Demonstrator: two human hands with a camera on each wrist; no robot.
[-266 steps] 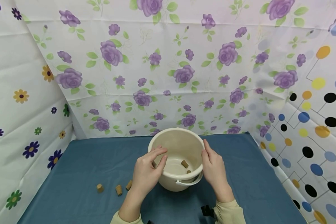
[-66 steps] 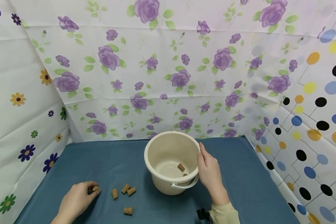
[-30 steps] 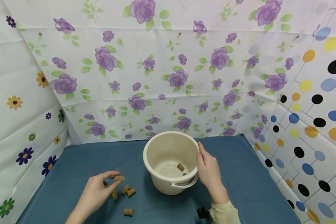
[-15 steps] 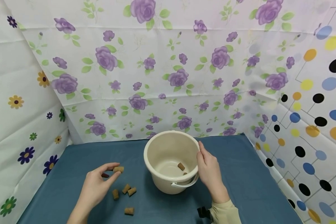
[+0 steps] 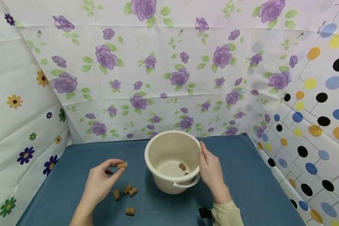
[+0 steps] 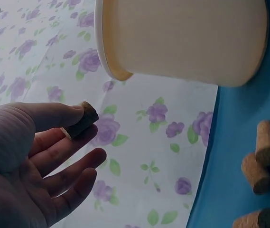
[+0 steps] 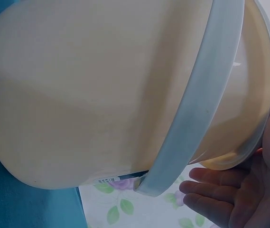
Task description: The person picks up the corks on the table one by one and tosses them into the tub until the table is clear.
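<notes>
With my left hand (image 5: pixel 100 181) I pinch one cork (image 5: pixel 122 165) between thumb and fingers, the lower fingers spread loosely beneath it. That pinched cork is up off the cloth (image 5: pixel 257 188), to the left of the bucket (image 5: pixel 165 185) and apart from its wall.

The bucket is cream-coloured, and its mouth faces up towards me. Inside, two corks lie on the floor: one whole cork (image 5: pixel 182 166) rests right of the middle, and a half-hidden cork (image 5: pixel 186 174) shows just its top over the bucket's near rim. The handle (image 5: pixel 185 186) hangs down along the bucket's near right side.

My right hand (image 5: pixel 213 172) touches the bucket at the right of its rim. Three of those fingers stretch out almost straight and slightly apart beside the bucket; whether my thumb and forefinger pinch the rim, I cannot tell. Below that wrist is a black strap (image 5: pixel 204 212), next to my pale sleeve (image 5: pixel 227 214).

Four more corks lie on the cloth to the left of the bucket and nearer to me than it is: an angled pair (image 5: pixel 132 192) closest to its wall, seemingly touching, a lone cork (image 5: pixel 116 195) just left of them, and a sideways cork (image 5: pixel 130 211) nearest me
</notes>
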